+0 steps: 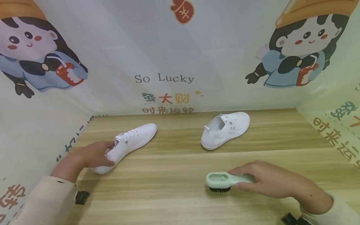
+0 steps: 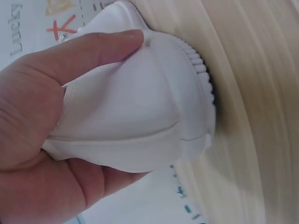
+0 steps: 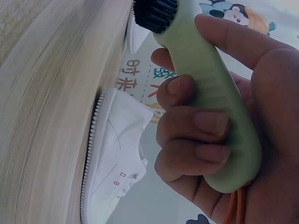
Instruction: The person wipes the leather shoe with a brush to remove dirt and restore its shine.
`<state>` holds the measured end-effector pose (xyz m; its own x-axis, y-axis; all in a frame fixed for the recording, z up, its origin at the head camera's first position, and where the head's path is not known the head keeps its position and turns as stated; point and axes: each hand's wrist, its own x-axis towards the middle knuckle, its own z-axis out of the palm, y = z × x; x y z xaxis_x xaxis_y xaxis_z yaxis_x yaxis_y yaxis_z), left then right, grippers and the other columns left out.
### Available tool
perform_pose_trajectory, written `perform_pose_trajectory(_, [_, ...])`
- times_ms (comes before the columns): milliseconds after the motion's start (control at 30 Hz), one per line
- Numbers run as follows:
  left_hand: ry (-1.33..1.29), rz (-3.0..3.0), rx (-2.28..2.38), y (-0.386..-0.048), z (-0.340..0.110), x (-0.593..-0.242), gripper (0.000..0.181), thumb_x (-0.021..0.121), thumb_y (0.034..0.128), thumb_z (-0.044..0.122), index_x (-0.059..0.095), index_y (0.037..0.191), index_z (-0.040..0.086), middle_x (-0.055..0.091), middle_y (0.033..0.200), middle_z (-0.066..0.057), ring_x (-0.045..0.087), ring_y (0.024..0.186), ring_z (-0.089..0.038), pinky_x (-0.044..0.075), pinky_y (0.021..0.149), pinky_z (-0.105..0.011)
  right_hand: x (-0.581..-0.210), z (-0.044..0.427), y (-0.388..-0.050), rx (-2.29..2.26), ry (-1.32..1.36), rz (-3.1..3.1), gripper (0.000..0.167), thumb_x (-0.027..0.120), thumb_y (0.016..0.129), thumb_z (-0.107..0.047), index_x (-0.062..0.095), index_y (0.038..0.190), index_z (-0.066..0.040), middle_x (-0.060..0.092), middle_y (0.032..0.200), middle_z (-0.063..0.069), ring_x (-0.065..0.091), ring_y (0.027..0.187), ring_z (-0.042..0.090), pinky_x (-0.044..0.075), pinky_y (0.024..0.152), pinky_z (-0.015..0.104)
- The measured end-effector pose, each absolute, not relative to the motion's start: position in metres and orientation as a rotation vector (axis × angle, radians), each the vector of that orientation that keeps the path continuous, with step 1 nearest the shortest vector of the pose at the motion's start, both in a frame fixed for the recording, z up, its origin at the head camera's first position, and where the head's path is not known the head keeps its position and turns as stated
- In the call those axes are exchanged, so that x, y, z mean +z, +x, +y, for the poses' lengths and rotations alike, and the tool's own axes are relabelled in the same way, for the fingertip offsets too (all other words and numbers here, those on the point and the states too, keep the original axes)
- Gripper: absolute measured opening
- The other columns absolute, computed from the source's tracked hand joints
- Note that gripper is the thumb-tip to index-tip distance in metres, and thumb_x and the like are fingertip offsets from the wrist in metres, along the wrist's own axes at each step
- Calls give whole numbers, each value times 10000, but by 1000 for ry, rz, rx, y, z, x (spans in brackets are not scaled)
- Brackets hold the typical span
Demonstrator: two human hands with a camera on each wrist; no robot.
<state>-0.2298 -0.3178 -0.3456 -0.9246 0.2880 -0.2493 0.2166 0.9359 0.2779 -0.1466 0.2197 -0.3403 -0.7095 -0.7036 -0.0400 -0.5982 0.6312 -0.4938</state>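
At the left of the head view, my left hand (image 1: 97,155) grips the heel of a white lace-up shoe (image 1: 137,137), whose toe points away to the right. The left wrist view has the thumb and fingers on either side of the shoe's heel (image 2: 135,112), its ribbed sole next to the wood. My right hand (image 1: 270,179) holds a pale green brush (image 1: 233,178) by its handle, black bristles (image 1: 220,189) facing down. In the right wrist view the fingers curl round the brush handle (image 3: 210,84), with an orange cord at its end.
A second white shoe (image 1: 226,129) stands on the wooden surface (image 1: 174,184) at the back, right of the middle. Printed cloth walls (image 1: 225,62) with cartoon figures and lettering enclose the back and both sides.
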Motion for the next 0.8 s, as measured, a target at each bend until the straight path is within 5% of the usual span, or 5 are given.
perform_pose_trajectory(367, [595, 2803, 353, -207, -276, -345, 790, 869, 723, 283, 547, 1375, -25, 579, 1380, -243, 548, 1256, -448, 438, 1028, -588, -338, 219, -146, -670, -1077, 2627, 447, 574, 980, -500, 669, 1291, -194, 693, 1232, -65, 629, 1101, 55, 553, 891, 344])
perform_pose_trajectory(800, [681, 2645, 417, -186, -216, -343, 754, 882, 727, 209, 561, 1393, 55, 594, 1401, -103, 557, 1271, -278, 440, 1069, -504, -342, 219, -143, -711, -1140, 2531, 370, 640, 960, -440, 693, 1261, -232, 703, 1184, -111, 631, 1023, 0, 544, 822, 271])
